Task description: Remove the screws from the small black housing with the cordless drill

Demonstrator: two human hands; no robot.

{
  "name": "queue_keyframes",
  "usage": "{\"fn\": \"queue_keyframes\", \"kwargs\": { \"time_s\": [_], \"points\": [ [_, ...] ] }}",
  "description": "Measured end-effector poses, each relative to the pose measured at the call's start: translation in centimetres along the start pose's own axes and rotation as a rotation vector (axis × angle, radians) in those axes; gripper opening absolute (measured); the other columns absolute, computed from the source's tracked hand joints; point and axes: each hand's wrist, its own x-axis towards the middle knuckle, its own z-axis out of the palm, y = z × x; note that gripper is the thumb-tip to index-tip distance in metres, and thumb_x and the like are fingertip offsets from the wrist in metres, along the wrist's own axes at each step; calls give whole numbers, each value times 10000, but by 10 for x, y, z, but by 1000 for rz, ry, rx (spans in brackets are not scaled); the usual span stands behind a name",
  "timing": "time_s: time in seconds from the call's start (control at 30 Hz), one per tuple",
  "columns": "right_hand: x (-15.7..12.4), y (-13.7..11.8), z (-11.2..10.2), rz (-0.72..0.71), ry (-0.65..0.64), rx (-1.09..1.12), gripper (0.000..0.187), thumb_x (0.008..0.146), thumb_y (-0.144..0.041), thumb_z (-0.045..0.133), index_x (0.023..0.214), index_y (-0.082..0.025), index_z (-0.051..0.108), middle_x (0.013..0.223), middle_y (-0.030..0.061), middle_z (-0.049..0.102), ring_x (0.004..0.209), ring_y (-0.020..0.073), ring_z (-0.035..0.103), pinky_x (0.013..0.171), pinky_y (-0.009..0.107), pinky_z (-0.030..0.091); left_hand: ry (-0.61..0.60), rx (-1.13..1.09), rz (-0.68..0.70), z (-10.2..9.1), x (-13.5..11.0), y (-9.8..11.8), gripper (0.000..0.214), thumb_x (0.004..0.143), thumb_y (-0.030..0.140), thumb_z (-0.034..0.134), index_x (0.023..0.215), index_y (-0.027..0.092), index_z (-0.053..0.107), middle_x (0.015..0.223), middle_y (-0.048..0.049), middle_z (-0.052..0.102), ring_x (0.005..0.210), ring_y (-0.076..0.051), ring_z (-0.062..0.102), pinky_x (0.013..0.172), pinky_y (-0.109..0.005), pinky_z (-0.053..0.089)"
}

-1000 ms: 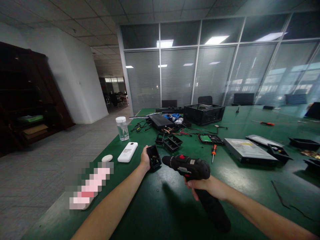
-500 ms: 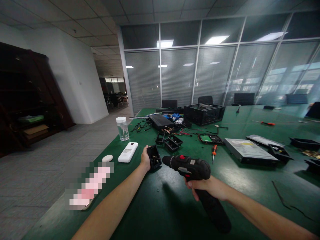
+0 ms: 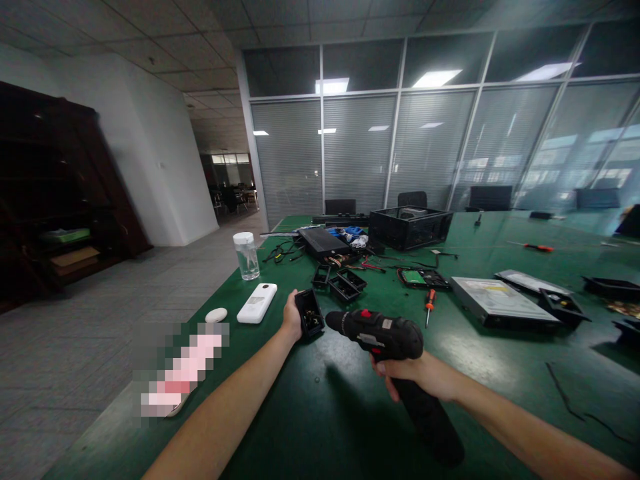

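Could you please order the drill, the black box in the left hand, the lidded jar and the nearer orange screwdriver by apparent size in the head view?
1. Drill, largest.
2. Black box and lidded jar: they look close in size, so unranked.
3. Nearer orange screwdriver, smallest.

"How are your arms lying?"

"My left forearm [image 3: 233, 403] is bare, slanting from the bottom of my view forward and to my right. My right forearm [image 3: 505, 410], also bare, angles inward from the lower right corner."

"And the hands?"

"Well apart. My left hand [image 3: 293, 317], the farther forward, is curled in a grip, mostly hidden. My right hand [image 3: 409, 371] grips too, fingers [image 3: 391, 387] wrapped round."
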Motion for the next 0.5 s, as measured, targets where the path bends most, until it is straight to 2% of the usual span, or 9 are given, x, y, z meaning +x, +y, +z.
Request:
{"fn": "queue_keyframes", "kwargs": {
  "time_s": [0.3,0.5],
  "points": [
    [-2,-4,1,3,6,-16,228,774,-372,600,847,-164,542,584,-29,582,506,134,553,577,271,382,10,7,22,0,1,0,350,782,500,485,785,167,591,579,-23,574,518,-202,596,527,-329,487],
    [-2,-5,1,2,-2,-24,233,787,-370,588,846,-153,528,515,-27,582,499,131,524,571,267,359,-15,8,31,-1,2,-1,353,784,502,473,789,168,584,579,-30,573,521,-214,598,540,-355,492]
  ]
}}
